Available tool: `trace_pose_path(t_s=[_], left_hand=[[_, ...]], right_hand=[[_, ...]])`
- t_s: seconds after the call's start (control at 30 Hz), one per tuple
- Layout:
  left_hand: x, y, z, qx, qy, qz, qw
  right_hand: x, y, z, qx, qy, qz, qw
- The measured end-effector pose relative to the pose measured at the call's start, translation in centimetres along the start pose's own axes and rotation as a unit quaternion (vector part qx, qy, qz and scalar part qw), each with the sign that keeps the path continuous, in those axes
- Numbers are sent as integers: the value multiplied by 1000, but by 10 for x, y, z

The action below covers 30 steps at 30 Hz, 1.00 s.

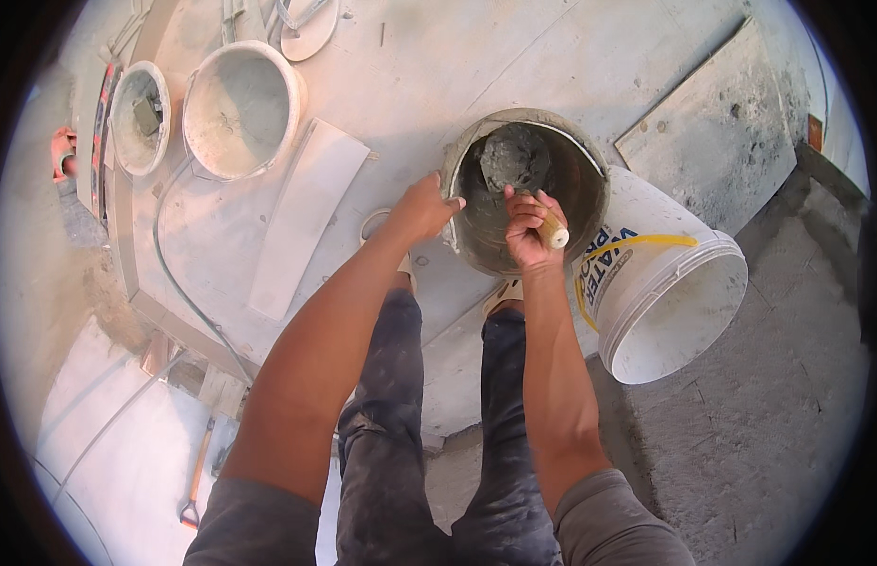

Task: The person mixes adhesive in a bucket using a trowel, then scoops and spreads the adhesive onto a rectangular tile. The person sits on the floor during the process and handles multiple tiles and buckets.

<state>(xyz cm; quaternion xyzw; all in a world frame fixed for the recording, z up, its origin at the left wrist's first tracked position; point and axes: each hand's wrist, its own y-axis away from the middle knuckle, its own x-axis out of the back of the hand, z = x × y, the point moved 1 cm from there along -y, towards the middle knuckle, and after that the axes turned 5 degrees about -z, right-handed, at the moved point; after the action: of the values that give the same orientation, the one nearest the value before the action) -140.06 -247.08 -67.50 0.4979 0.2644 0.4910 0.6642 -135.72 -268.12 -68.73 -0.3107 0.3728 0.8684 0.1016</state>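
Observation:
A dirty grey bucket (580, 203) stands on the floor in front of my feet. My left hand (424, 208) grips its near left rim. Over the bucket's mouth, my right hand (528, 226) is closed around the pale wooden handle (554, 231) of a trowel. The trowel's blade carries a lump of wet grey mortar (514, 156) inside the bucket. The blade itself is hidden under the mortar.
A white plastic bucket (670, 283) with a yellow handle lies tilted against the grey one on the right. Two pale buckets (240, 108) (141, 118) stand at the upper left, beside a long pale board (306, 212). A hammer (195, 476) lies at lower left.

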Motion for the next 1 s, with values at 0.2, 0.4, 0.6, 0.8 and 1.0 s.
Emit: trace_pose_path(t_s=[0.2,0.4,0.6,0.8,1.0], left_hand=[[9,8,11,-4,65,-37,997],[9,8,12,11,42,-23,999],[7,6,9,-1,71,-38,997],[6,7,9,-14,70,-22,997],[4,1,5,-8,57,-36,998]], right_hand=[[-12,30,9,141,-91,-54,984],[-55,8,6,35,64,-47,996],[-45,-7,1,-64,863,367,341],[-56,-7,26,-145,907,389,69],[-37,67,58,-44,921,375,96]])
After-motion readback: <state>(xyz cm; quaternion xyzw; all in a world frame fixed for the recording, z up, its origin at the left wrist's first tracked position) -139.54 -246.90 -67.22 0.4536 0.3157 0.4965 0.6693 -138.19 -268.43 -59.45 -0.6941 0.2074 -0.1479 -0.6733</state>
